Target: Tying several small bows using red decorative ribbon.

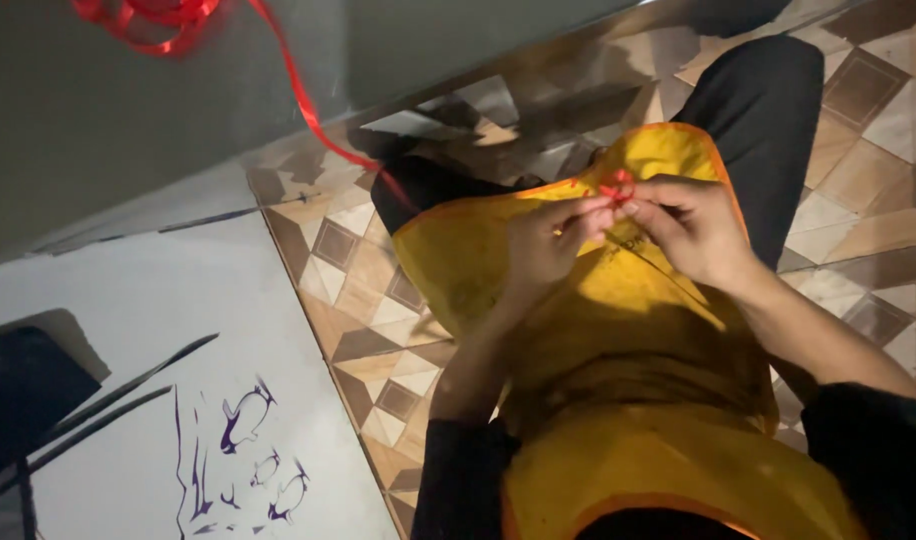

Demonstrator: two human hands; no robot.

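My left hand (543,245) and my right hand (693,230) meet over my lap, fingertips pinched together on a small red ribbon knot (616,187). A thin thread runs from the fingers down across the yellow apron (628,400) that covers my lap. From the knot area a red ribbon (313,110) trails up and left to a loose red coil (153,18) lying on a grey table surface (128,120). My legs in dark trousers (768,110) stretch out beneath the apron.
The floor has brown and beige patterned tiles (368,300). A white sheet with purple drawn marks (248,440) lies at the lower left, next to a dark object (23,400). The grey table edge crosses the upper frame.
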